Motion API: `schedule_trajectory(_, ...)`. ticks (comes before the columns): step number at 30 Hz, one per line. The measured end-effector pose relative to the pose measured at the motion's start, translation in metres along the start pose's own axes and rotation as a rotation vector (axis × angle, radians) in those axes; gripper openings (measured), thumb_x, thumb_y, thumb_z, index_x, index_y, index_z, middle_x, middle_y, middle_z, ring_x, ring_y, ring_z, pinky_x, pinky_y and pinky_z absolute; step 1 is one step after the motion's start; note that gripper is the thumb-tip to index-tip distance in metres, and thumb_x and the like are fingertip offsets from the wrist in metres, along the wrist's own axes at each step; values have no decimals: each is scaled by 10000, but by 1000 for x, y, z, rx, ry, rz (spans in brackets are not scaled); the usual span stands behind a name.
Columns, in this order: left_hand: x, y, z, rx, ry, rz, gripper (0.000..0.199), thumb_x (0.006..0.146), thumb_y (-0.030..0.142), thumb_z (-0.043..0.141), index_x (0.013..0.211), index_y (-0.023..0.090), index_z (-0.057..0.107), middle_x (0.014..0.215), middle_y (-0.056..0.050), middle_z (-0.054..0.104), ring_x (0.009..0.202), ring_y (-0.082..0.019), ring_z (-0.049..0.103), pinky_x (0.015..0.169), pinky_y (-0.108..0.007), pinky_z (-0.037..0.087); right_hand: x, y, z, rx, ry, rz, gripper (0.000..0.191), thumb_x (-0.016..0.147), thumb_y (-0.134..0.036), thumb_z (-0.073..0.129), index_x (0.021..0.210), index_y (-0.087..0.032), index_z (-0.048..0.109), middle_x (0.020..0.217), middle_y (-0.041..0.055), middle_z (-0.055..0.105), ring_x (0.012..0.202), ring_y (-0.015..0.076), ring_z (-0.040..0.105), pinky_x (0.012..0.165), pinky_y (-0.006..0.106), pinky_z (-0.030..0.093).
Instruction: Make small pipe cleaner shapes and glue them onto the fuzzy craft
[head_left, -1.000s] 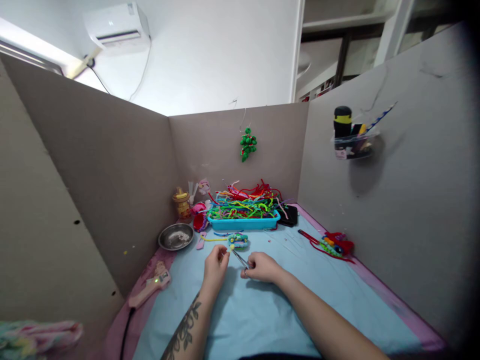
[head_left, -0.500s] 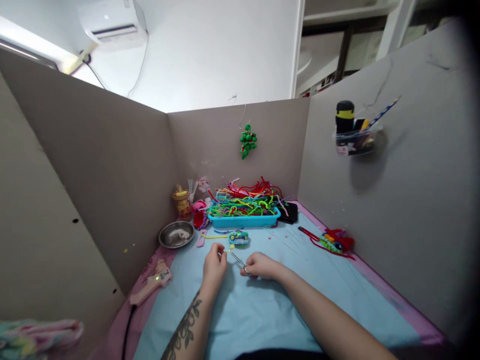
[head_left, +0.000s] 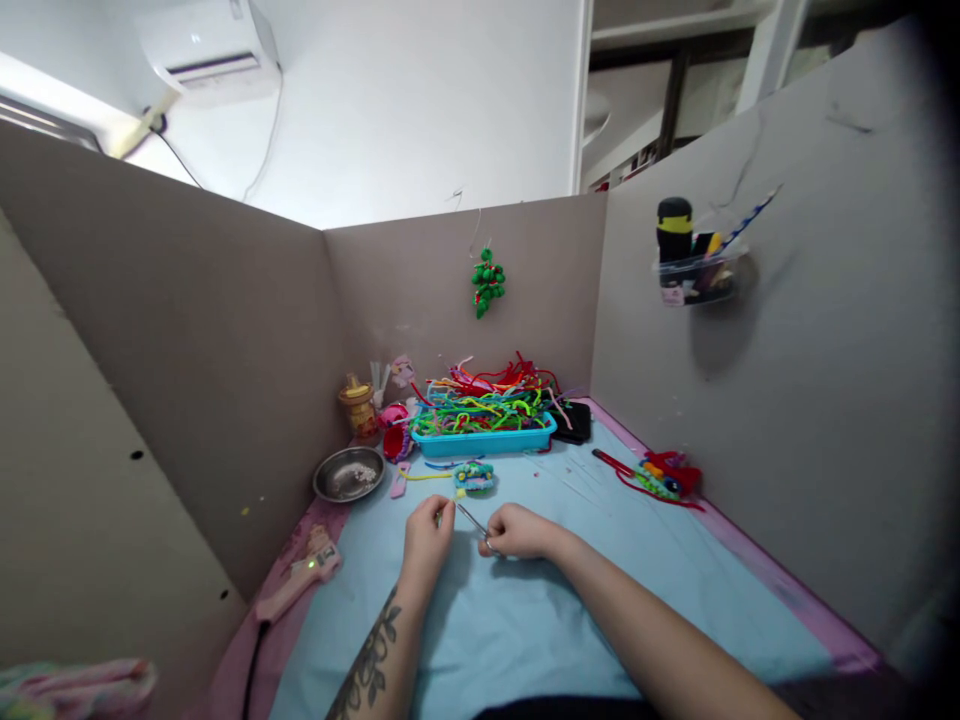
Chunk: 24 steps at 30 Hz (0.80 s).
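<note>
My right hand (head_left: 516, 530) is closed around the handles of a small pair of scissors (head_left: 472, 519), whose blades point up and left. The blade tips come close to the fingertips of my left hand (head_left: 430, 530). Those fingers are pinched together, and what they hold, if anything, is too small to make out. Just beyond the scissors lies a fuzzy turquoise pipe-cleaner piece (head_left: 475, 477) with yellow spots. A yellow pipe cleaner (head_left: 426, 477) stretches out to its left. A small yellow bit (head_left: 460, 493) is at its near edge.
A blue tray (head_left: 487, 442) heaped with coloured pipe cleaners stands at the back. To the left are a metal bowl (head_left: 327, 487) with small white pieces and a pink glue gun (head_left: 300, 580). Red and green pipe-cleaner work (head_left: 667, 475) lies right. Grey partitions (head_left: 465, 260) enclose the table.
The view has shifted slightly. Both hands stay nearly in place, and the scissor tips remain close to my left fingertips. The pale bit at my left fingertips no longer shows clearly.
</note>
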<state>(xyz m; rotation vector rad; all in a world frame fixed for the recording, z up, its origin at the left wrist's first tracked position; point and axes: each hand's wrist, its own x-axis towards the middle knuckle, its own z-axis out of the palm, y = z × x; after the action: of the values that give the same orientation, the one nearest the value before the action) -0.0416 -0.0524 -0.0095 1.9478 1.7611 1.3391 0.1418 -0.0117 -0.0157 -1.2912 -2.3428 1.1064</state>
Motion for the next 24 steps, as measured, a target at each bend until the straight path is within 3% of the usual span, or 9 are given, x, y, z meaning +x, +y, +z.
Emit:
schedule_trajectory(10, -3, 2, -1, -49, 18, 154, 216, 847, 282, 436, 756, 171, 598, 713, -31, 597, 680, -153, 552, 651, -244, 415, -2, -4, -3, -157, -1, -59, 355, 658, -505, 621, 632, -155, 565, 512, -56, 438, 510, 75, 373, 437, 189, 251)
schedule_trajectory(19, -5, 8, -9, 62, -24, 167, 192, 849, 248, 428, 818, 195, 610, 782, -33, 629, 735, -156, 576, 692, -253, 422, -3, -1, -7, -35, -61, -48, 322, 670, -445, 619, 576, -144, 555, 472, -59, 417, 467, 61, 355, 411, 182, 245)
schedule_trajectory(24, -4, 6, -9, 108, -53, 162, 204, 852, 269, 428, 808, 200, 615, 781, -30, 633, 735, -154, 577, 698, -250, 422, -3, 1, -9, 23, -122, -26, 311, 693, -436, 590, 611, -136, 597, 499, -40, 495, 449, 60, 385, 401, 176, 261)
